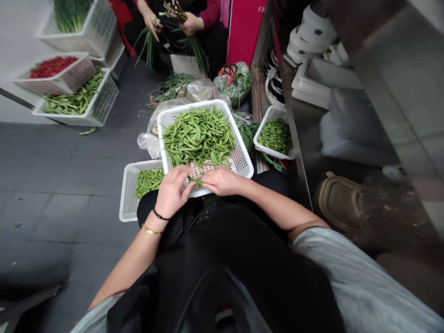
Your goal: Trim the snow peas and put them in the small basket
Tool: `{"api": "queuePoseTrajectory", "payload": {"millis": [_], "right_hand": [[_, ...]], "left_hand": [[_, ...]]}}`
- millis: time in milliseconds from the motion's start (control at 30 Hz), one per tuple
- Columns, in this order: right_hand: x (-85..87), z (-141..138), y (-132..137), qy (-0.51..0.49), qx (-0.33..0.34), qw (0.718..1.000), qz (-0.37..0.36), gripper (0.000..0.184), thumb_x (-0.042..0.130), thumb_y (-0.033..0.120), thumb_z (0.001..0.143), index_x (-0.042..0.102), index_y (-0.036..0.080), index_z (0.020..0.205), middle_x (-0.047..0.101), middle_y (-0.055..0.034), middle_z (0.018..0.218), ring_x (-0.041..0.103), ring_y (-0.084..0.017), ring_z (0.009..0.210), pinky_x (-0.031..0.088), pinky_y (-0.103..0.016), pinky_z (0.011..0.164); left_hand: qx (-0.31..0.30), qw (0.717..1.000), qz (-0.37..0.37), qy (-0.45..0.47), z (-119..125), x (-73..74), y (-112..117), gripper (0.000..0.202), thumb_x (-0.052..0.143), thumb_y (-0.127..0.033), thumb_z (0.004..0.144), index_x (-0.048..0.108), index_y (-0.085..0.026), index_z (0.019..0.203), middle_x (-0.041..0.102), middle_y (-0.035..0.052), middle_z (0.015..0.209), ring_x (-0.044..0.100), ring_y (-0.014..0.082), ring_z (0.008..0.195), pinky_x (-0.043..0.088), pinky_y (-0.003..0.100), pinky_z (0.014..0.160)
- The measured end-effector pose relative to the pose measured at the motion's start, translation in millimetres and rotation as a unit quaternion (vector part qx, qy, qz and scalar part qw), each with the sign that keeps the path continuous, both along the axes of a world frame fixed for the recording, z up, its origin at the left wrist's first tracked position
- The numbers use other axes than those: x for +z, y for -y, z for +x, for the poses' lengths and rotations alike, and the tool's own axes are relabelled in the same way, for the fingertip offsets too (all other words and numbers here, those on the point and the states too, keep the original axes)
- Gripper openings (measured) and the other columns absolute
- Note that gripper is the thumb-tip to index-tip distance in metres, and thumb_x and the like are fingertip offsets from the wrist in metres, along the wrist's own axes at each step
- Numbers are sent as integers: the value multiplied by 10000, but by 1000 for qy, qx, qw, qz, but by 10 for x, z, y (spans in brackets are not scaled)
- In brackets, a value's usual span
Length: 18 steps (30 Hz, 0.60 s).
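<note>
A white perforated basket [245,163] of green pea pods [199,132] rests at my knees. Over its near edge, a single pea pod [196,181] spans the gap between my hands. My left hand [172,188], with a dark cord and a gold bracelet at the wrist, has thumb and fingers closed at the pod's left end. My right hand [224,181] pinches the other end, its fingertips partly hidden. Below on the left stands a second white basket [127,196] with more green pods [149,181], partly covered by my knee.
Opposite, another person's hands [189,23] hold long green stalks. Plastic bags [151,144] and a bundle of greens [239,85] lie beyond my basket. Right: a basket of leafy greens [275,135] beside a metal shelf. Left: stacked crates [99,104] with red and green vegetables.
</note>
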State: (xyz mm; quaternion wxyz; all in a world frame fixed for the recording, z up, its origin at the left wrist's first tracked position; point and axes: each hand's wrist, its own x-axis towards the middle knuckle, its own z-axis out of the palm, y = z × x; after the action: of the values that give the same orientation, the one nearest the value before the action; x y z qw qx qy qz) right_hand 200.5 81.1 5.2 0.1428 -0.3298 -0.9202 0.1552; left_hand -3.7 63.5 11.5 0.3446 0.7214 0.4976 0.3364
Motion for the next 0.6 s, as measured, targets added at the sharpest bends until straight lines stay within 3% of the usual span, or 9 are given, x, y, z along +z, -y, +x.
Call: {"api": "queuePoseTrajectory", "payload": {"millis": [100,167,233,333,400,467,533,600], "right_hand": [[-32,-52,33,-51,5,998,23,286,408,236,917,600,157,720,582,-28,702,511,-130,675,351,-245,645],[-46,-93,46,-109,-20,994,25,325,367,227,935,586,159,705,568,-27,687,514,-127,690,370,-239,679],[-59,-97,33,-153,-57,986,14,342,347,249,952,592,157,732,574,-31,704,524,-124,713,383,-232,708],[-93,40,-84,-161,-124,979,-32,324,369,281,955,623,144,808,614,-38,767,549,-119,733,397,-226,718],[-139,209,-236,-108,-156,978,-85,303,403,271,944,649,134,832,645,-42,800,576,-120,748,404,-225,727],[-214,369,-420,0,-140,978,-157,226,486,262,905,674,137,909,676,-36,821,608,-130,768,414,-225,734],[-318,456,-592,151,-109,961,-205,258,574,254,850,653,161,1077,703,-42,896,638,-152,828,430,-230,754],[-442,446,-716,289,-112,928,-207,348,583,206,832,612,133,1171,693,-118,1028,645,-205,934,451,-266,790]], "left_hand": [[-110,991,-65,-34,29,-10,32,130,732,-297,681,658,-195,652,615,30,623,563,180,644,466,317,720],[-106,983,-143,43,85,-45,59,173,703,-310,718,637,-184,620,574,11,554,515,143,541,456,282,615],[-35,963,-199,178,127,-88,63,197,682,-328,742,622,-176,631,580,8,561,526,133,526,464,271,577],[127,902,-211,355,76,-129,-2,209,705,-351,706,602,-178,652,606,4,610,585,142,564,497,272,556],[200,867,-195,412,-43,-137,-66,190,712,-341,685,611,-181,686,625,7,654,627,157,634,515,264,548],[218,850,-185,442,-188,-144,-112,153,683,-316,695,620,-177,695,628,17,646,642,165,670,523,253,543],[194,844,-192,461,-306,-159,-126,113,649,-280,700,634,-168,706,595,16,565,624,157,610,512,245,516],[150,835,-217,482,-373,-177,-114,105,629,-243,683,648,-164,750,555,5,501,589,148,540,486,239,471]]}}
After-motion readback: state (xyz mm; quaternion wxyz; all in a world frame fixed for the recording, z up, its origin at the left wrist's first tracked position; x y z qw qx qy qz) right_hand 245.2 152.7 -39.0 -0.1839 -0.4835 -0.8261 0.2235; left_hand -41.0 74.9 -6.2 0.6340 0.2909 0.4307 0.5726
